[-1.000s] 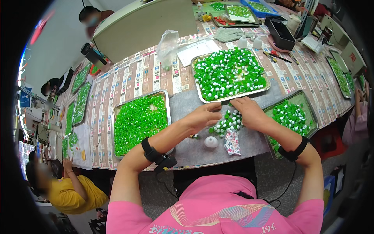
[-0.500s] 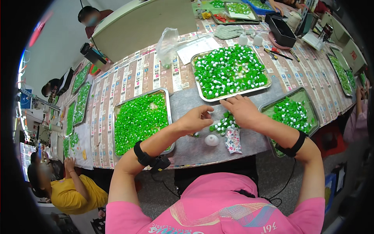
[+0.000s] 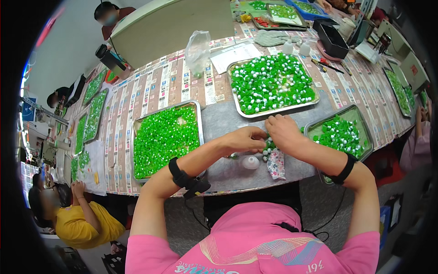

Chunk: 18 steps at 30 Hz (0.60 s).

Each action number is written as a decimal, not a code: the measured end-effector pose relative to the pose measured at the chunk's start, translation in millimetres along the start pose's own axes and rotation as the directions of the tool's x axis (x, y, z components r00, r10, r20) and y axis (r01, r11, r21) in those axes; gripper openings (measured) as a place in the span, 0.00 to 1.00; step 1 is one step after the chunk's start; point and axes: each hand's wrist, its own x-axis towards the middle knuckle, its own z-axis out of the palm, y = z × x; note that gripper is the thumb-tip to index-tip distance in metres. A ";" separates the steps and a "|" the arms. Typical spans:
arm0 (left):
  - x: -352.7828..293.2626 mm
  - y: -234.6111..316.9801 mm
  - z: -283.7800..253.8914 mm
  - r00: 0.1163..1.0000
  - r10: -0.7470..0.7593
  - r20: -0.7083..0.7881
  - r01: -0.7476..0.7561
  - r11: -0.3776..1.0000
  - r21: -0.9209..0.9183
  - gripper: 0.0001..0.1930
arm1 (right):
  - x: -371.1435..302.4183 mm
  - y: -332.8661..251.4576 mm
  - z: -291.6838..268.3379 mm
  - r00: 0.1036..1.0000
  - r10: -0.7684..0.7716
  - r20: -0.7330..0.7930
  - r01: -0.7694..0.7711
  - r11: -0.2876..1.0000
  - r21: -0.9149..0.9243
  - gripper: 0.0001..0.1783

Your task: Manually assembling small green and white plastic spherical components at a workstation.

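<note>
Green-and-white beads [image 3: 270,145] lie in a small heap on the grey mat [image 3: 228,119], right under both hands, so they can be picked up without reaching. Just nearer than the heap sit a small white cap-shaped piece [image 3: 250,162] and a patterned scrap of cloth [image 3: 276,164], close by for the fingers. The left hand [image 3: 246,138] is pinched almost closed over the heap's left edge; whether it holds a bead I cannot tell. The right hand [image 3: 283,131] curls down on the heap's far side, fingers bent onto the beads, its grip hidden. The beads look small, glossy, bright green with white parts. Left of the heap stands a metal tray of plain green pieces [image 3: 165,137], right of it a tray [image 3: 340,134] of mixed ones, and beyond it on the desk [image 3: 150,86] a fuller tray [image 3: 272,84].
</note>
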 end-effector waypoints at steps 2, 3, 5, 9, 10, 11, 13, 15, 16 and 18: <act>1.6 -1.7 1.9 1.000 -0.003 0.027 0.006 0.993 -0.114 0.24 | -8.4 5.2 -9.2 0.999 -0.020 0.029 0.017 0.996 0.089 0.11; 1.6 -2.7 2.6 0.999 -0.003 0.040 0.010 0.985 -0.170 0.25 | -10.4 5.4 -15.0 0.999 -0.012 0.042 0.007 0.994 0.110 0.13; -1.7 -3.0 5.4 0.991 -0.006 -0.135 -0.020 0.982 -0.188 0.26 | -17.3 8.5 -25.5 0.997 0.025 0.072 -0.035 0.989 0.147 0.17; -3.3 -2.4 0.8 0.908 -0.143 -0.393 -0.097 0.841 -0.532 0.24 | -22.2 15.4 -17.4 0.999 0.039 -0.011 -0.037 0.983 0.181 0.20; -2.9 -3.6 -2.0 0.907 -0.149 -0.394 -0.128 0.794 -0.594 0.23 | -20.6 15.2 -12.9 0.999 0.047 -0.011 -0.044 0.983 0.176 0.24; -1.9 -6.3 -5.1 0.906 -0.154 -0.394 -0.159 0.741 -0.653 0.23 | -19.5 14.8 -10.8 0.998 0.054 -0.012 -0.051 0.984 0.172 0.27; 0.7 -13.1 -7.8 0.907 -0.146 -0.395 -0.214 0.647 -0.732 0.21 | -17.3 10.9 -11.8 0.997 0.055 0.059 -0.064 0.986 0.153 0.31; 2.8 -19.6 -5.9 0.909 -0.122 -0.398 -0.263 0.573 -0.776 0.20 | -14.7 5.8 -10.9 0.996 0.053 0.071 -0.062 0.990 0.127 0.34; 2.3 -18.2 -5.2 0.910 -0.130 -0.394 -0.266 0.548 -0.793 0.20 | -15.7 3.9 -7.8 0.997 0.056 0.050 -0.061 0.992 0.109 0.34; -1.2 -14.0 -5.3 0.911 -0.146 -0.387 -0.270 0.498 -0.824 0.22 | -13.5 0.1 -5.4 0.997 0.068 0.037 -0.071 0.994 0.088 0.34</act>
